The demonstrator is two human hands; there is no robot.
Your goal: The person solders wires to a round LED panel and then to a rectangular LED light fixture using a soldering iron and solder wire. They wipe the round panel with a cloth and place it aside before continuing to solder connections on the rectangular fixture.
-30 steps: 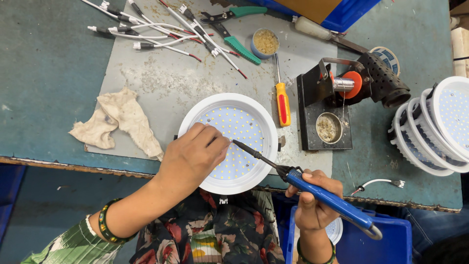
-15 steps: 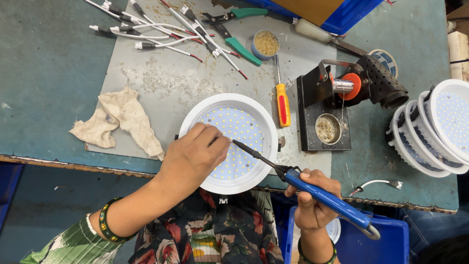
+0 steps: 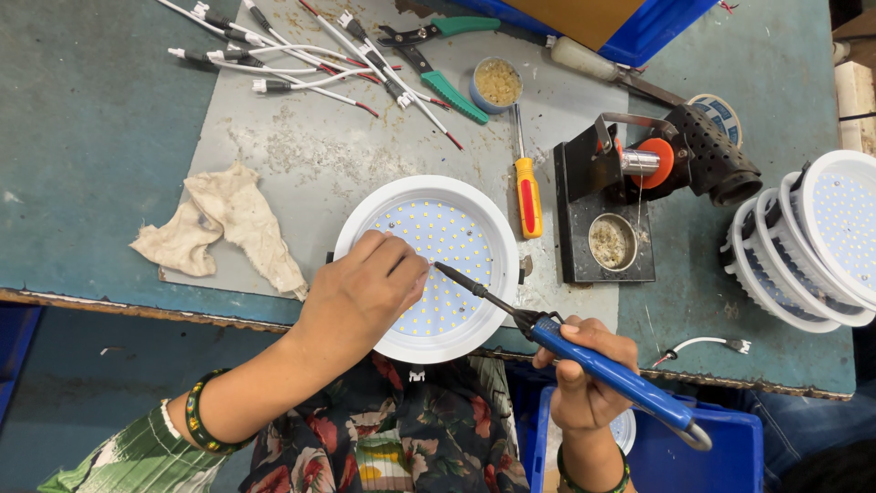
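Right grip (image 3: 584,370) holds the soldering iron (image 3: 602,370); left hand (image 3: 365,292) hides its tip contact.

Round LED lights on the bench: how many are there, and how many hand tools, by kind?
Round LED lights: 4, one under the left hand, 3 stacked at right
Soldering iron: 1, in the right hand
Screwdriver: 1
Green-handled pliers: 1
Total: 7
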